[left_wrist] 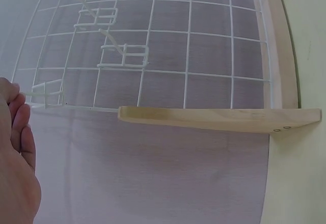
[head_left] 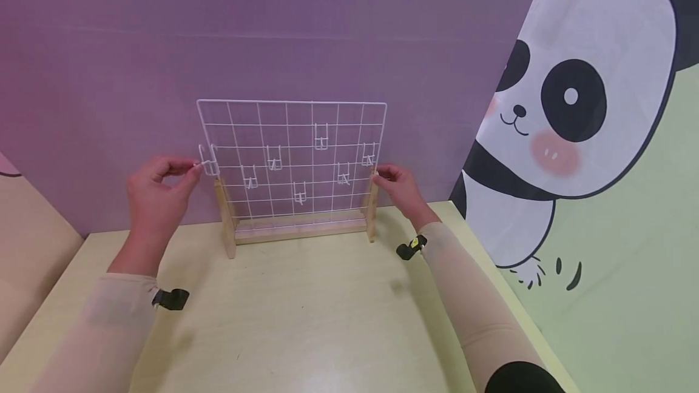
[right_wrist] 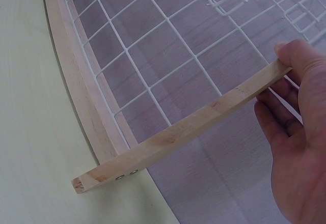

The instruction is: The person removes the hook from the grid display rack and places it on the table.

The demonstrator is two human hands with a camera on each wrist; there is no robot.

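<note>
A white wire grid panel (head_left: 292, 101) stands upright in a wooden stand (head_left: 300, 233) near the wall. At its left edge my left hand (head_left: 158, 199) pinches the prong of a white wire hook (head_left: 210, 167) between thumb and fingertips; in the left wrist view that hook (left_wrist: 48, 93) lies against the grid's edge wires, and whether it is hooked over them I cannot tell. My right hand (head_left: 403, 191) grips the upper end of the stand's right post (head_left: 372, 217), thumb on one side and fingers behind, as the right wrist view shows on the post (right_wrist: 178, 131).
Several other white hooks hang on the grid, among them one high up (head_left: 321, 143) and one low down (head_left: 300, 197). The pale wooden table (head_left: 306, 326) carries the stand at its back. Behind it rises a purple wall covering (head_left: 300, 65); a panda picture (head_left: 595, 138) is at the right.
</note>
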